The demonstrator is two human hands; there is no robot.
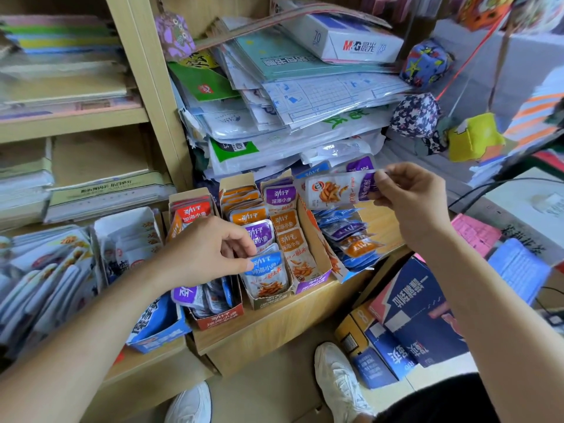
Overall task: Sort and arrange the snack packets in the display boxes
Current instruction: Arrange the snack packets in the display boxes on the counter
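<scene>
A: Where does the camera sit?
B: On the person's head, wide-angle, facing forward and steeply down.
A: How near?
B: Within arm's reach of the display boxes (pixel 311 283); left hand (pixel 207 251) and right hand (pixel 412 193) reach in from the lower edge.

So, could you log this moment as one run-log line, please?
left hand: pinches blue packet at front of display box | right hand: holds purple packet raised sideways | stage: sorting

blurred packets (pixel 36 270) cut by left edge, shoe (pixel 190 404) cropped at bottom
</scene>
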